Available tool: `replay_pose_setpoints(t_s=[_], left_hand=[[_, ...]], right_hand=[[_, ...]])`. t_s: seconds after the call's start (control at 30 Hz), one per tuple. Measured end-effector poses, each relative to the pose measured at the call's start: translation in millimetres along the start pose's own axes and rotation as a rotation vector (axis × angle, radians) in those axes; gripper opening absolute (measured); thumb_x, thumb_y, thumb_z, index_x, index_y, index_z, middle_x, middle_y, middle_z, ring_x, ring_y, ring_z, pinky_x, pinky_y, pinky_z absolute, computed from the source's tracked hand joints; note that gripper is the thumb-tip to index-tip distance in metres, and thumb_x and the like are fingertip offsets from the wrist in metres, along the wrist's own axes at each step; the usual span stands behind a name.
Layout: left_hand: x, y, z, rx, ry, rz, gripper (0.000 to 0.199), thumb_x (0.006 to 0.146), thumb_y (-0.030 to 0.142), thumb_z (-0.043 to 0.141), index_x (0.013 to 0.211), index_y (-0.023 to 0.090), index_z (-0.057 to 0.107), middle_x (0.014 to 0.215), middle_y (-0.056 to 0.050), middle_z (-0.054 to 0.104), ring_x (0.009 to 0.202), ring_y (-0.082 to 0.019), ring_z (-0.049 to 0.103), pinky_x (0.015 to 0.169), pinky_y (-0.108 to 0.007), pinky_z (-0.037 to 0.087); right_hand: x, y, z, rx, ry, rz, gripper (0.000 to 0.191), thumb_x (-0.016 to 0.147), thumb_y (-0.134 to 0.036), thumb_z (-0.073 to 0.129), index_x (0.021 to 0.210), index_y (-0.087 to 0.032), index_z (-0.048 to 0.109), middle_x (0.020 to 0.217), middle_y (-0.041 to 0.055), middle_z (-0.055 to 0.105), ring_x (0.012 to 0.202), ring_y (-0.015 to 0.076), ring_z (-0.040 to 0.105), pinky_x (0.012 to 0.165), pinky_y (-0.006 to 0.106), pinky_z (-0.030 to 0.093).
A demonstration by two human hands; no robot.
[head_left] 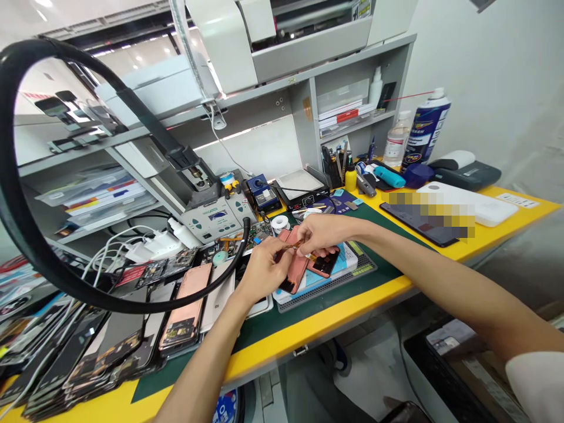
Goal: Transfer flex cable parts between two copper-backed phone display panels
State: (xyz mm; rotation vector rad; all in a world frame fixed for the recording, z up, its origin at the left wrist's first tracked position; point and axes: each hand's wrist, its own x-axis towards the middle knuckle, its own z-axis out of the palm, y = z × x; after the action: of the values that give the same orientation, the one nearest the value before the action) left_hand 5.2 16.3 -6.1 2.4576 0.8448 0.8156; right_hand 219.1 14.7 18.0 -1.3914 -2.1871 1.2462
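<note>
Left hand [266, 268] and right hand [321, 232], nearly closed, pinched a small part [296, 246] over the pink phone [296, 273], apparently to steady it.

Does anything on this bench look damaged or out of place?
The phone panels at left overlap in an uneven, slanting heap. The pink phone under the right hand looks opened, dark insides exposed. No spill shows.

Sm. part [300, 244] above green mat [259, 329]: mostly hidden btwn L hand [265, 269] & R hand [321, 232], ID unclear | dk phone [410, 222] R of mat: partly pixelated | blk hose [154, 306] L of mat: cut by pic. edge
</note>
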Motion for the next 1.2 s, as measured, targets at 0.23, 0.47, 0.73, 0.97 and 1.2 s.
replay_pose_setpoints(t_s=[0.23,0.47,0.73,0.97,1.2], left_hand=[[0.2,-2.6,0.9,0.019,0.005,0.018,0.018,0.09,0.017,0.053,0.084,0.02,0.07,0.082,-0.004,0.068,0.082,-0.019,0.059,0.076,-0.032,0.043],[0.9,-2.8,1.7,0.004,-0.024,0.0,0.019,0.091,0.02,0.053,0.079,0.019,0.067,0.078,-0.004,0.065,0.079,-0.019,0.056,0.075,-0.032,0.043],[1.0,-3.6,0.5,-0.126,-0.042,-0.165,0.013,0.089,0.026,0.056,0.084,0.017,0.065,0.079,-0.001,0.065,0.073,-0.016,0.057,0.071,-0.028,0.043],[2.4,-3.7,3.3,-0.181,-0.024,-0.208,0.016,0.087,0.028,0.057,0.077,0.016,0.062,0.072,0.0,0.061,0.066,-0.013,0.053,0.065,-0.025,0.041],[3.3,-1.7,5.5,-0.2,-0.015,-0.227,0.017,0.086,0.03,0.058,0.078,0.015,0.062,0.069,0.001,0.062,0.063,-0.013,0.053,0.063,-0.024,0.042]], right_hand=[[-1.7,-4.9,2.5,0.018,0.08,-0.069,0.017,0.077,-0.032,0.064,0.082,-0.016,0.065,0.054,-0.0016,0.063,0.044,0.0122,0.058,0.04,0.019,0.041],[-0.9,-3.5,2.3,0.023,0.135,-0.151,0.013,0.074,-0.027,0.065,0.077,-0.014,0.069,0.057,0.0007,0.066,0.049,0.0121,0.058,0.041,0.018,0.038],[-2.1,-3.5,-0.6,0.137,0.083,-0.101,0.017,0.072,-0.029,0.067,0.078,-0.013,0.07,0.055,0.0,0.063,0.039,0.0099,0.051,0.037,0.019,0.04],[-2.3,-4.9,-4.0,0.158,0.039,-0.075,0.016,0.071,-0.027,0.067,0.076,-0.013,0.071,0.056,0.0003,0.065,0.039,0.0098,0.053,0.037,0.018,0.043],[-1.6,-0.1,-8.3,0.199,-0.053,-0.088,0.018,0.071,-0.027,0.069,0.083,-0.013,0.07,0.059,-0.0004,0.067,0.04,0.0099,0.056,0.039,0.018,0.046]])
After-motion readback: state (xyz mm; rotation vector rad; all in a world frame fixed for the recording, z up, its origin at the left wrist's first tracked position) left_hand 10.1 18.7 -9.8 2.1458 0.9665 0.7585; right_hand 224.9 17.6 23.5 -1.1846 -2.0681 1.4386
